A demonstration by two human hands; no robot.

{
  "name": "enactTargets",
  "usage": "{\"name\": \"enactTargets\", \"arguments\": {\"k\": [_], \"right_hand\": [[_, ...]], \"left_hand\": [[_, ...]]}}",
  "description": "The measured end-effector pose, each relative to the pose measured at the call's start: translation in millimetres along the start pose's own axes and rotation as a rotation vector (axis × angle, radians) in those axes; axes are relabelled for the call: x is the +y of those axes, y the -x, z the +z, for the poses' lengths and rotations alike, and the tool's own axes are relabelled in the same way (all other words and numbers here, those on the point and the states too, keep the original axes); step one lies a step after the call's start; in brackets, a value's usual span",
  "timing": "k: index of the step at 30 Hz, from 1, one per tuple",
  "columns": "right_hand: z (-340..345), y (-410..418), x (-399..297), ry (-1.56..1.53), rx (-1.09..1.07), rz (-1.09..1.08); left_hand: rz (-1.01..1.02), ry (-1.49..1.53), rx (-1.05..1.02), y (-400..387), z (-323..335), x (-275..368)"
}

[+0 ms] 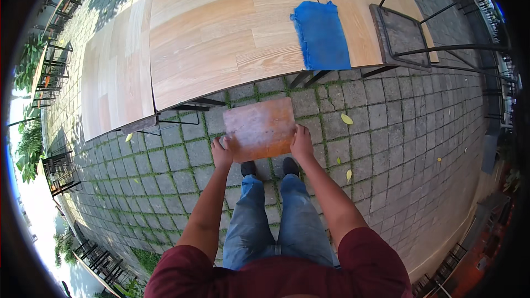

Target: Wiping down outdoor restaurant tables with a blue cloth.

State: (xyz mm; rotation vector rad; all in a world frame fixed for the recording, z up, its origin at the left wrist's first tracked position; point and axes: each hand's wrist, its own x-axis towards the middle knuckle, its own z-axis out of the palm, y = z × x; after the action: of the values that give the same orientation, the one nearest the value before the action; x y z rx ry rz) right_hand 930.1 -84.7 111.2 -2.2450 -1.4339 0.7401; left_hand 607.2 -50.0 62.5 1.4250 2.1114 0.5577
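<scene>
A rectangular wooden stool seat (260, 129), worn and reddish-brown with a pale sheen, is level in front of me above the paving. My left hand (222, 152) grips its left edge near the front corner. On the opposite edge, my right hand (302, 142) has its fingers wrapped around the side. Whatever is under the seat is hidden from above. Beyond it stands a long table (203, 45) with a light wood-plank top. A blue cloth (324, 36) with frayed edges lies flat there, reaching the table's near edge.
An upturned stool (405, 41) with thin black metal legs rests on the table's right end. Another seat (140, 125) shows under the table's near left edge. Grass grows between the paving stones (356, 91), where yellow leaves lie. More tables and stools line the left side.
</scene>
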Motion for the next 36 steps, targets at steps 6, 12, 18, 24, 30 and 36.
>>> {"name": "enactTargets", "arguments": {"k": [6, 12, 18, 24, 30, 36], "right_hand": [[-76.3, 109.0, -43.1, -0.277, -0.161, -0.348], [-117.2, 149.8, -138.1, -0.21, -0.338, -0.559], [-161.3, 145.8, -222.4, 0.207, -0.261, -0.8], [-153.0, 106.4, -223.1, 0.145, -0.333, -0.675], [-163.5, 64.2, -143.3, 0.042, -0.347, -0.456], [-200.8, 7.0, -96.9, -0.007, -0.413, -0.222]], "left_hand": [[-0.281, 0.607, -0.756, 73.7, -91.4, 22.6], [-0.316, 0.769, -1.093, 108.7, -162.8, 91.5], [-0.596, 1.288, -1.454, 79.2, -239.6, 198.8], [-0.561, 1.075, -1.379, 33.5, -220.7, 184.8], [-0.665, 1.076, -1.072, 17.5, -214.2, 198.1], [-0.746, 1.087, -0.937, 3.0, -189.4, 224.9]]}}
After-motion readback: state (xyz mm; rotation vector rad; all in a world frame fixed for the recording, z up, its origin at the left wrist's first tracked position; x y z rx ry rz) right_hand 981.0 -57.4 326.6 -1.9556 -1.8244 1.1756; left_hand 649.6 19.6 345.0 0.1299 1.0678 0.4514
